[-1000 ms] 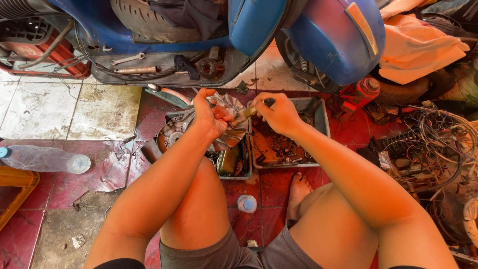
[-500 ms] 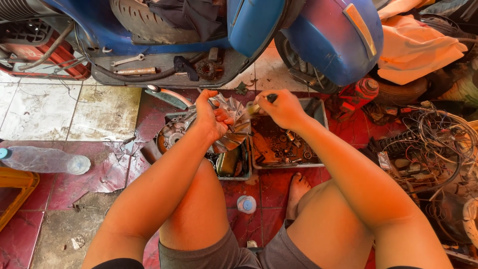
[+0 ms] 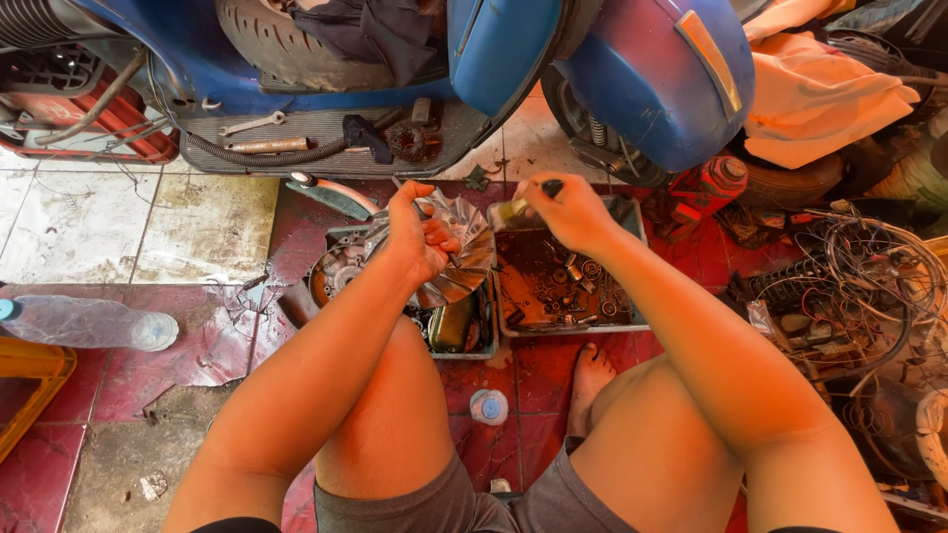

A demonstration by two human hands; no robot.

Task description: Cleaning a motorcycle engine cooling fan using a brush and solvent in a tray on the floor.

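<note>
Nearest, a small blue-and-white cap [image 3: 488, 406] on the red floor tiles between bare knees. Beyond, a metal parts tray [image 3: 638, 318] of greasy bolts and washers. Above its left edge, left hand [image 3: 420, 235] clenched around a finned silver pulley disc [image 3: 464, 259]. Right hand [image 3: 570, 210] pinching a small brush [image 3: 521, 202] just beside the disc. Farther off, a blue scooter [image 3: 632, 79].
</note>
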